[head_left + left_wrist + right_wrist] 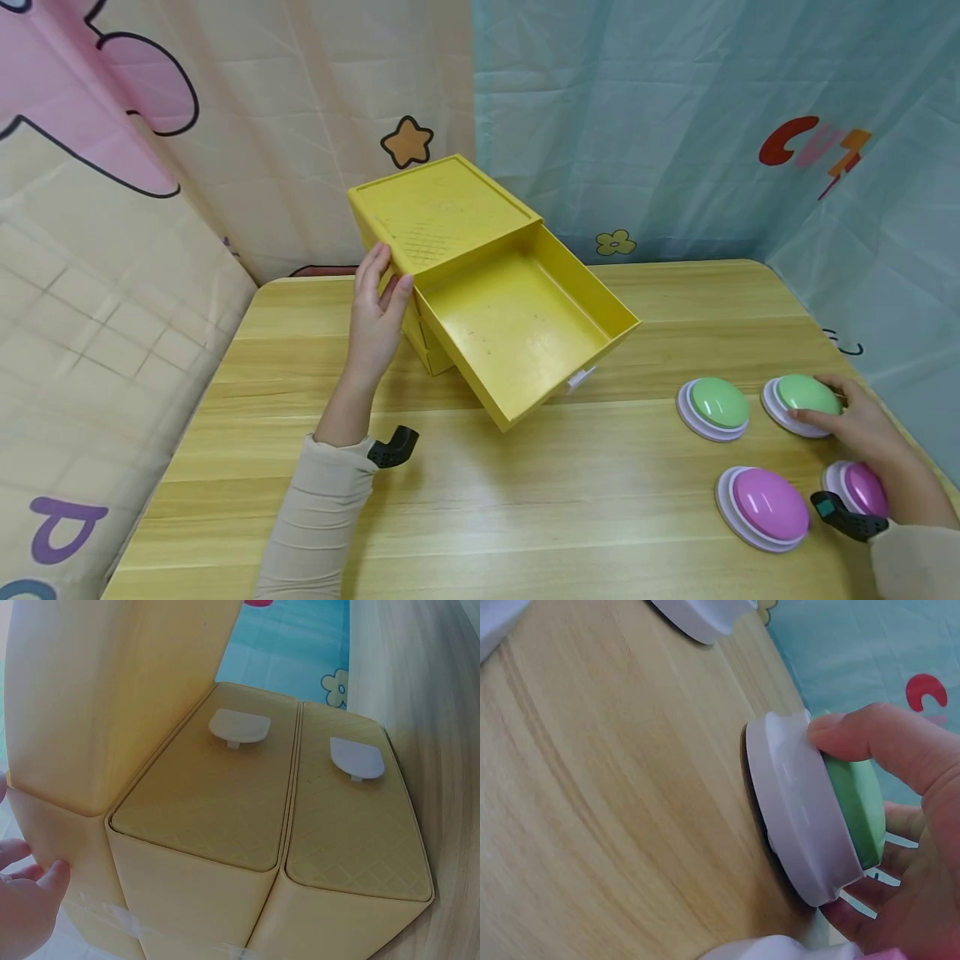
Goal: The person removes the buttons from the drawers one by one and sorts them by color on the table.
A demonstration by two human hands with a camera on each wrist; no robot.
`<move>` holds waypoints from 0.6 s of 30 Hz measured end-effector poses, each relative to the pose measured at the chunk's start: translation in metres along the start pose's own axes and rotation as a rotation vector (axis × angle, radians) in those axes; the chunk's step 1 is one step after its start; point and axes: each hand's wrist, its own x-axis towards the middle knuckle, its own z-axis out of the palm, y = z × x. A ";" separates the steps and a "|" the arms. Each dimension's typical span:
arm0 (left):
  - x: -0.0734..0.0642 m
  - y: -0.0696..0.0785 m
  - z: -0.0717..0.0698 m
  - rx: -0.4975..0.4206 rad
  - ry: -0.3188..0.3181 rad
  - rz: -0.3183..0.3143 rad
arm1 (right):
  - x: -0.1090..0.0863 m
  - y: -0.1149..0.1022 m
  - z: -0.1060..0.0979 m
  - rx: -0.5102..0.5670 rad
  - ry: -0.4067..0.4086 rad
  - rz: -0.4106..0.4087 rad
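Note:
A yellow drawer cabinet (442,200) stands at the middle of the wooden table, its top drawer (510,325) pulled far out with nothing inside. My left hand (373,321) rests its fingertips and thumb against the cabinet's left upper edge. In the left wrist view, two closed drawers (202,780) with white handles show beside the extended one. Toward the table's right edge, my right hand (870,425) grips a round green push button (806,393) with a white base. The thumb lies on the rim, the fingers round the far side, as the right wrist view shows.
Left of the gripped button sits another green push button (718,402). Nearer me are a large pink one (771,504) and a smaller pink one (866,489), partly behind the right wrist. Printed curtains (615,125) hang close behind and beside the table (525,517).

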 end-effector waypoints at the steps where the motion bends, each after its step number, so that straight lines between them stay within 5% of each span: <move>1: 0.000 0.000 0.000 0.001 0.000 0.000 | -0.001 0.001 0.001 0.014 -0.007 0.008; 11: 0.000 0.000 0.000 -0.003 0.000 -0.005 | 0.003 0.005 0.000 0.011 -0.057 0.019; 18: 0.001 0.000 0.000 -0.008 -0.002 -0.008 | -0.002 -0.052 -0.002 0.031 0.022 -0.118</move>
